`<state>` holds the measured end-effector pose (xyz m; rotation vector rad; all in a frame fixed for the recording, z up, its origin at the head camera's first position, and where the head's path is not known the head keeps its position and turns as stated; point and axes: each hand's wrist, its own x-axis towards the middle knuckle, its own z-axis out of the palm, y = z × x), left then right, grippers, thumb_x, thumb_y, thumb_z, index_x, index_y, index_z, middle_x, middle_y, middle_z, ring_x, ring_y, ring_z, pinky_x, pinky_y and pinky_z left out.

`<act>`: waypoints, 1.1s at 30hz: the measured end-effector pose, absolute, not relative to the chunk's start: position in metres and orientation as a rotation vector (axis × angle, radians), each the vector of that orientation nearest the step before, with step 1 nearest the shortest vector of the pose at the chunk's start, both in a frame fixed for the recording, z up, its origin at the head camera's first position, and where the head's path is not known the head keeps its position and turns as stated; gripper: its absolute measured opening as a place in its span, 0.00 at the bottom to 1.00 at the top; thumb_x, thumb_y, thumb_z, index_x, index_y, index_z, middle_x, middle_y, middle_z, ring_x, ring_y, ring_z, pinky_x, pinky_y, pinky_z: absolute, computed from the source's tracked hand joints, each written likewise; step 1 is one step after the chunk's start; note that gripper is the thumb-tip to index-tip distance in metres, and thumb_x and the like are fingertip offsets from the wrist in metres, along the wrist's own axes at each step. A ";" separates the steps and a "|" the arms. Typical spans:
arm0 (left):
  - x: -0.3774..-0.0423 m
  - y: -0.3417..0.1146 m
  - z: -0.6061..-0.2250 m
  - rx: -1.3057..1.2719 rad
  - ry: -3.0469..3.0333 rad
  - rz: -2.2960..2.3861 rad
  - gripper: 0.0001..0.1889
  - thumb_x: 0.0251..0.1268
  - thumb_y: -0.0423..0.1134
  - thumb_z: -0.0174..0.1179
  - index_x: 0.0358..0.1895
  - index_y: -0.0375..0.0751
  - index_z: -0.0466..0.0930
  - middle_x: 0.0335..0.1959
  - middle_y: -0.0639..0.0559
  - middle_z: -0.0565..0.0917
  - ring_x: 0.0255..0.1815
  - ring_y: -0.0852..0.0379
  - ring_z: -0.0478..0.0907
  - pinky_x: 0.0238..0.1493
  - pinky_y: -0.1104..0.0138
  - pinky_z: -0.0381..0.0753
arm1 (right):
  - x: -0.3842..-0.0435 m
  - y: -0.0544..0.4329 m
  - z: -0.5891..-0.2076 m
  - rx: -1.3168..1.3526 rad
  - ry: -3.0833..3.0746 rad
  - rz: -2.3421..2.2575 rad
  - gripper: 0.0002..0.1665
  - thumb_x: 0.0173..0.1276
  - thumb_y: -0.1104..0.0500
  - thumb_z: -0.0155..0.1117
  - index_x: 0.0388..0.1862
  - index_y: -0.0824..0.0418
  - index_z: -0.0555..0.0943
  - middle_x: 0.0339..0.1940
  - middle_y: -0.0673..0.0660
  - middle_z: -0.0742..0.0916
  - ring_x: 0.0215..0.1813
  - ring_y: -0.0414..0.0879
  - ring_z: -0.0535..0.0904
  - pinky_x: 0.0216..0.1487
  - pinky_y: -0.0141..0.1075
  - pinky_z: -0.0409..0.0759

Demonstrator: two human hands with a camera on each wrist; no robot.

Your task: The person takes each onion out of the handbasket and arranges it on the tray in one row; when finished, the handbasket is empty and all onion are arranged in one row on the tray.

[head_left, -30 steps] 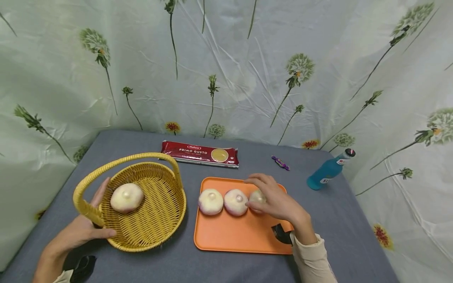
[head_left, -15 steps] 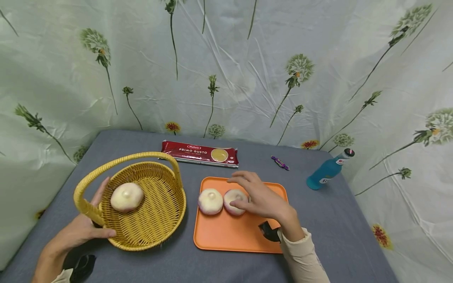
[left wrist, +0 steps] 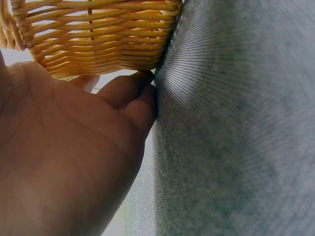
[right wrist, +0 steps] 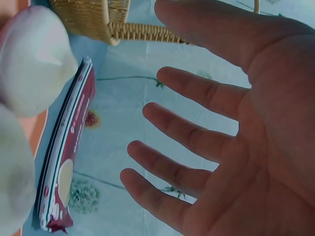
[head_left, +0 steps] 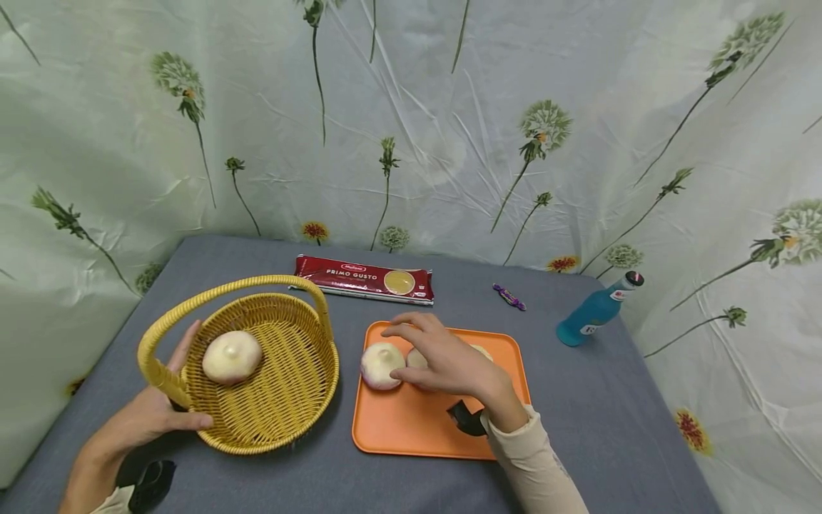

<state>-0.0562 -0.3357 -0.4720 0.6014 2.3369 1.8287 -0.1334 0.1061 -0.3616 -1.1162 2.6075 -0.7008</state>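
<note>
A yellow wicker basket point(head_left: 276, 385) with a tall handle stands at the left, one white-and-purple turnip point(head_left: 232, 357) inside it. My left hand point(head_left: 144, 417) grips its left side, thumb at the rim; in the left wrist view, fingers point(left wrist: 123, 91) curl at the basket's lower edge. On an orange tray point(head_left: 411, 435) lie three more turnips in a row. My right hand point(head_left: 443, 360) hovers over them, fingers spread and holding nothing. The left turnip point(head_left: 379, 368) shows mostly, while the hand partly covers the middle turnip point(head_left: 416, 359) and the right turnip point(head_left: 481, 351).
Behind the tray and basket lies a red pasta packet point(head_left: 364, 279). A purple-wrapped candy point(head_left: 509, 297) sits farther right. The blue bottle point(head_left: 594, 313) stands near the table's right edge. A floral curtain point(head_left: 449, 143) hangs at the back.
My right hand has moved left across the tray, from above the right turnip to above the middle and left ones. The left hand and basket have stayed in place.
</note>
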 end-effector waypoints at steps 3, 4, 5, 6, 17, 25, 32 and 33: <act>-0.056 -0.336 -0.472 0.594 2.325 1.835 0.74 0.43 0.13 0.69 0.80 0.59 0.20 0.78 0.59 0.44 0.68 0.83 0.56 0.55 0.85 0.66 | -0.134 0.099 -0.359 -1.181 2.580 -0.687 0.30 0.71 0.49 0.66 0.69 0.54 0.74 0.72 0.57 0.72 0.75 0.51 0.62 0.72 0.50 0.65; -0.056 -0.336 -0.472 0.594 2.320 1.840 0.74 0.43 0.13 0.69 0.80 0.59 0.20 0.78 0.59 0.45 0.68 0.83 0.57 0.54 0.85 0.67 | -0.135 0.096 -0.358 -1.204 2.573 -0.679 0.31 0.71 0.48 0.66 0.69 0.55 0.74 0.73 0.56 0.72 0.75 0.51 0.62 0.72 0.49 0.65; -0.056 -0.336 -0.472 0.598 2.315 1.844 0.74 0.43 0.12 0.69 0.80 0.59 0.20 0.78 0.60 0.46 0.68 0.83 0.57 0.55 0.84 0.67 | -0.135 0.094 -0.358 -1.227 2.568 -0.671 0.30 0.71 0.48 0.66 0.69 0.55 0.73 0.73 0.56 0.72 0.75 0.50 0.63 0.72 0.49 0.66; -0.056 -0.336 -0.472 0.601 2.315 1.847 0.74 0.43 0.12 0.69 0.80 0.59 0.20 0.77 0.60 0.47 0.68 0.83 0.57 0.55 0.85 0.67 | -0.135 0.091 -0.357 -1.245 2.560 -0.666 0.30 0.72 0.48 0.65 0.69 0.55 0.73 0.73 0.56 0.72 0.75 0.50 0.63 0.72 0.48 0.66; -0.056 -0.337 -0.472 0.620 2.313 1.853 0.74 0.43 0.12 0.68 0.80 0.58 0.20 0.75 0.64 0.49 0.67 0.82 0.59 0.54 0.83 0.69 | -0.133 0.061 -0.350 -1.350 2.447 -0.664 0.30 0.73 0.47 0.64 0.70 0.52 0.72 0.74 0.49 0.71 0.74 0.45 0.63 0.71 0.41 0.67; -0.056 -0.335 -0.472 0.608 2.304 1.865 0.74 0.44 0.12 0.68 0.80 0.59 0.20 0.76 0.63 0.49 0.67 0.81 0.60 0.53 0.82 0.71 | -0.135 0.043 -0.348 -1.465 2.412 -0.565 0.31 0.73 0.47 0.64 0.71 0.54 0.72 0.73 0.53 0.73 0.72 0.47 0.66 0.71 0.39 0.67; -0.056 -0.336 -0.472 0.597 2.339 1.843 0.74 0.44 0.13 0.69 0.80 0.59 0.21 0.77 0.62 0.48 0.67 0.82 0.58 0.55 0.85 0.66 | -0.139 0.032 -0.347 -1.477 2.356 -0.591 0.32 0.73 0.45 0.63 0.72 0.52 0.71 0.74 0.52 0.71 0.75 0.45 0.64 0.73 0.38 0.64; -0.056 -0.336 -0.473 0.600 2.344 1.839 0.74 0.44 0.13 0.69 0.80 0.59 0.21 0.77 0.61 0.48 0.68 0.83 0.57 0.55 0.85 0.65 | -0.139 0.031 -0.347 -1.474 2.344 -0.596 0.32 0.73 0.45 0.63 0.73 0.52 0.70 0.75 0.52 0.71 0.76 0.44 0.64 0.74 0.38 0.64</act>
